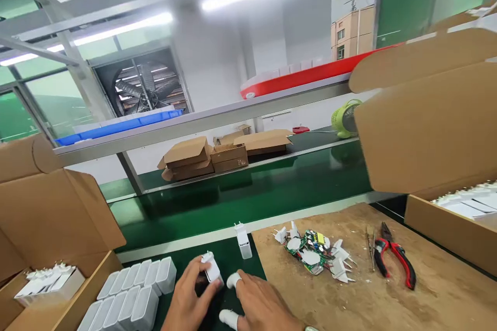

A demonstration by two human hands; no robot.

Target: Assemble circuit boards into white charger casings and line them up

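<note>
My left hand (191, 292) pinches a white plug-in charger (213, 270) between thumb and fingers, just above the dark green mat. Close by on its right is my right hand (261, 301), with white covers on thumb and forefinger; those two are apart and nothing shows between them. Another white charger (243, 241) stands on the mat beyond both hands, its pins pointing away. Left of my left hand, several white plastic cases (144, 306) sit in two rows. Circuit boards (312, 251) with white plug pieces wired to them lie on the brown board right of my right hand.
Red-and-black pliers (396, 256) and thin tweezers (370, 248) lie on the brown board (334, 305). Open cartons holding white parts flank me, one left (93, 289), one right (446, 222). A green conveyor belt (264, 186) runs behind, beneath a shelf (217, 118).
</note>
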